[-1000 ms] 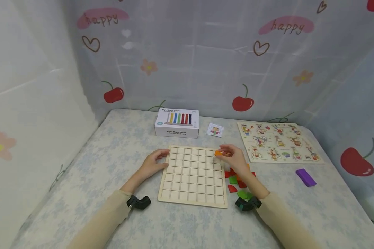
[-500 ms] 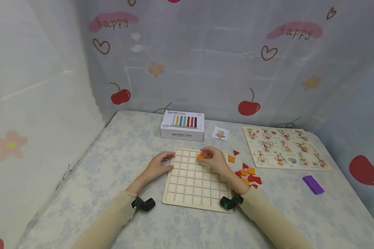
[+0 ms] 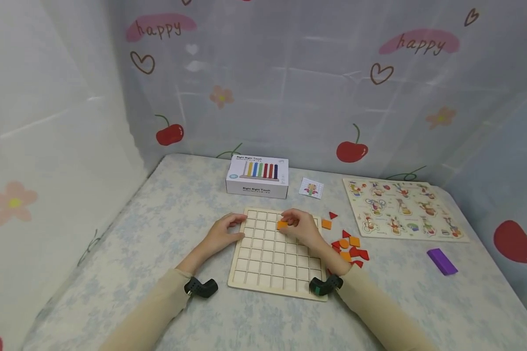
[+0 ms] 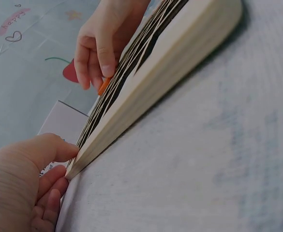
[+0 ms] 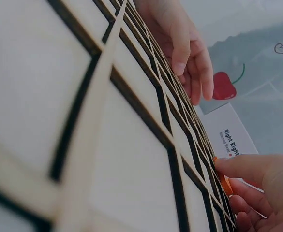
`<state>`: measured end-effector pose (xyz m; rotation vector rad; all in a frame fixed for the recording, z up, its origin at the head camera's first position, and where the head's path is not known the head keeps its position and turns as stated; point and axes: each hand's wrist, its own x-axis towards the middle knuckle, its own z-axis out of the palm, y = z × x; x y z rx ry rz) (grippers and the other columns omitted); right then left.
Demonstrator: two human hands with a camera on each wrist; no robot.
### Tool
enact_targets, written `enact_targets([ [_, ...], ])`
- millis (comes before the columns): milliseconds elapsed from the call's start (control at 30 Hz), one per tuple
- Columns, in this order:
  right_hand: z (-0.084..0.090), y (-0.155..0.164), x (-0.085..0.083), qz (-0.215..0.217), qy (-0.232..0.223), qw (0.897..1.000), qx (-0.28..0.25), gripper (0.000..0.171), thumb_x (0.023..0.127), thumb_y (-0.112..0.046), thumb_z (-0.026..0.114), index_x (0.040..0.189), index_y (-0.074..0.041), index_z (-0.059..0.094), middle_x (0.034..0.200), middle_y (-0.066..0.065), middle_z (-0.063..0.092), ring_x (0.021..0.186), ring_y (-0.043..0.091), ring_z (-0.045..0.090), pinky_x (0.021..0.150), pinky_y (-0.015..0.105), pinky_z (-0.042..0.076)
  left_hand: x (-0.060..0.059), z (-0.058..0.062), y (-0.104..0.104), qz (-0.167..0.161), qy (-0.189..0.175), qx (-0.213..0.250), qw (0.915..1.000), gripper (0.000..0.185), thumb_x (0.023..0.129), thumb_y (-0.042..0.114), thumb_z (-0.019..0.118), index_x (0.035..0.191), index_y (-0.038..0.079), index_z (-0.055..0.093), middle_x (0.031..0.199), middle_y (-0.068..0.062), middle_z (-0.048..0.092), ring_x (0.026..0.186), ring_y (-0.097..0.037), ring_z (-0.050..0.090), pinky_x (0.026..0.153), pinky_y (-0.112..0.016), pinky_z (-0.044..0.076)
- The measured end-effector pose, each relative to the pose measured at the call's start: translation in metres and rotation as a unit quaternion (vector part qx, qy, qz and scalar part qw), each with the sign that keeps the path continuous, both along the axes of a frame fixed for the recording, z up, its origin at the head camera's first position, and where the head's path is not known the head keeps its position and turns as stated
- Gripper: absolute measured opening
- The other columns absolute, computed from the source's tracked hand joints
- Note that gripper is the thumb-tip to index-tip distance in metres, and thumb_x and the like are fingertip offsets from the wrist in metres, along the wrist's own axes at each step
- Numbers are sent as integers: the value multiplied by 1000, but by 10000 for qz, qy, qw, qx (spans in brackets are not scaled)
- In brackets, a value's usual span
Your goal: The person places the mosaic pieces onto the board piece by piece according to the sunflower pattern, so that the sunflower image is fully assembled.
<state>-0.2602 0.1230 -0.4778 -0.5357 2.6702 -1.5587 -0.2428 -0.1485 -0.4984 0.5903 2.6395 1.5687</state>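
A wooden grid board with rows of square cells lies on the table in front of me. My left hand holds its left edge; in the left wrist view the thumb rests on the rim with the fingers curled beside it. Above the board's upper part, my right hand pinches an orange square tile between thumb and fingers. In the right wrist view this orange tile sits low at the grid, partly hidden by the thumb. Whether it lies fully inside a cell, I cannot tell.
Loose red pieces and orange pieces lie right of the board, some behind the right forearm. Behind stand a white box and a small picture card. A picture puzzle board and purple block lie farther right.
My right hand has carried the orange tile leftward from the board's upper right corner, then slightly lower toward the grid. The left hand stays at the edge. The head view has shifted a little.
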Motion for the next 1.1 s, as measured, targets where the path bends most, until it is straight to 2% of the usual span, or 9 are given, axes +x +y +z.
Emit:
enact_targets([
  [233,-1,0,1,-8,-84,9999,85,38,79,-8,76,116,-3,65,100,12,71,82,17,54,69,21,46,0,1,-1,-40,6,-27,10000,46,85,11,70,129,9,57,126,-10,59,116,-26,55,104,-45,44],
  [400,-2,2,1,-35,-151,9999,-22,39,80,-8,75,118,-3,64,100,12,71,86,20,57,71,21,45,-1,0,-1,-77,34,2,10000,47,85,11,70,130,7,56,127,-12,58,117,-27,55,104,-46,43],
  [733,0,8,-1,-125,125,9997,-158,33,84,-6,70,116,2,64,100,18,70,85,22,62,72,18,50,-2,-1,0,-86,84,-56,9999,46,85,11,70,129,8,57,127,-10,59,117,-26,55,104,-45,44],
  [933,15,33,-7,-817,411,9954,-299,30,86,-1,67,114,8,63,99,25,69,87,28,64,74,15,49,-1,-1,2,-87,93,-72,9999,45,86,11,70,129,8,57,127,-10,58,117,-27,55,103,-45,44],
  [1100,24,65,-17,-1491,307,9881,-225,33,87,-2,65,119,6,61,104,24,68,85,17,61,70,9,45,-1,0,-1,-45,51,-184,9998,45,85,11,70,129,8,57,127,-10,58,118,-26,55,104,-44,44],
])
